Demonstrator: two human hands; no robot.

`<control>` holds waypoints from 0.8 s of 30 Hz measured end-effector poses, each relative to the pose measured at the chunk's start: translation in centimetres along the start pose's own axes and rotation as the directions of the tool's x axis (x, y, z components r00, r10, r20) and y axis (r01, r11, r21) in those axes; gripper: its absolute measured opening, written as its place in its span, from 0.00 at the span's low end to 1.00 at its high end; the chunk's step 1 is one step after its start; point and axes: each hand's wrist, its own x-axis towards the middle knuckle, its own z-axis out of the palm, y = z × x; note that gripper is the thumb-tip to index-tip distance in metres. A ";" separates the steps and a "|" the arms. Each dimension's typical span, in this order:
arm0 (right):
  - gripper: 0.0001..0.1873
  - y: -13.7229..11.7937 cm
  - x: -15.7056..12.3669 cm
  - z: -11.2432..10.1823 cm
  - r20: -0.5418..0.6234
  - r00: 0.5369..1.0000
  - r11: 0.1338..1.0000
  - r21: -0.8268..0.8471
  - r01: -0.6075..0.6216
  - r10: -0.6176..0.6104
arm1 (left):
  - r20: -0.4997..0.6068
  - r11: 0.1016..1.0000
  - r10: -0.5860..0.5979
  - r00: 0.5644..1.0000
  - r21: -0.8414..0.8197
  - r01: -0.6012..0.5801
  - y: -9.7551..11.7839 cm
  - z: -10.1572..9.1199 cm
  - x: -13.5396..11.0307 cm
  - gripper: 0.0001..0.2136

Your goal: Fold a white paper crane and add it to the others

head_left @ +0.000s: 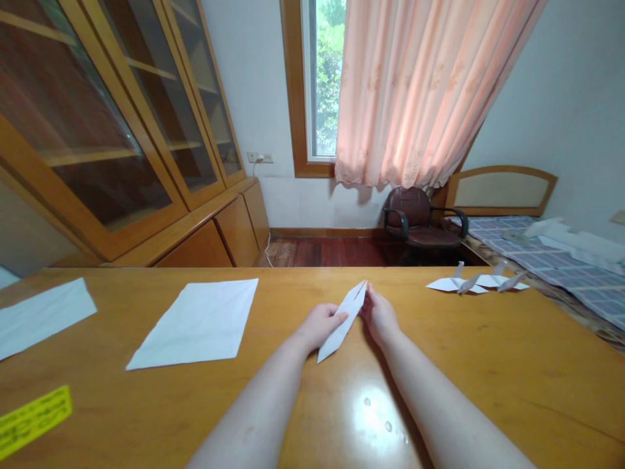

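Both hands meet at mid-table. Left hand [319,326] pinches the long folded paper [342,320] from its left side; right hand [378,317] grips it near the far tip. The paper is a narrow white kite shape, tilted, its near point touching the wooden table [488,365]. Flat white sheet [198,324] lies to the left. Folded paper cranes [476,283] sit far right. Yellow label [32,417] at near left.

Pinching a narrow folded white paper [342,322] between left hand [319,326] and right hand [379,317], over a wooden table [488,365]. Left of the hands, a flat white sheet [198,324]; far right, small folded paper figures [476,282]; near left, a yellow label [32,420].
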 end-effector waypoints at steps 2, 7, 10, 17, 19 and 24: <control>0.19 0.0 -0.4 0.4 0.075 0.997 0.995 -0.100 -0.008 0.016 | -0.055 0.997 0.001 0.998 -0.074 -0.005 -0.2 0.0 0.3 0.16; 0.16 -0.2 -1.2 1.1 0.192 0.981 0.907 -0.406 0.111 -0.034 | -0.139 0.962 0.004 0.990 -0.271 -0.042 -0.4 -0.2 0.7 0.18; 0.16 -0.3 -1.3 1.2 0.159 0.987 0.867 -0.486 0.105 -0.031 | -0.167 0.949 -0.016 0.986 -0.312 -0.038 -0.6 -0.2 0.8 0.18; 0.18 -0.6 -1.0 0.9 0.142 0.990 0.871 -0.483 0.093 -0.027 | -0.119 0.940 -0.020 0.993 -0.340 -0.022 -1.0 0.0 1.0 0.18; 0.18 -0.6 -1.0 0.9 0.142 0.990 0.885 -0.457 0.088 -0.025 | -0.144 0.951 0.000 0.990 -0.307 -0.045 -0.9 -0.1 0.9 0.17; 0.18 -0.5 -1.2 1.1 0.153 0.988 0.879 -0.469 0.085 -0.014 | -0.219 0.952 0.050 0.975 -0.284 -0.112 -0.6 -0.2 0.9 0.11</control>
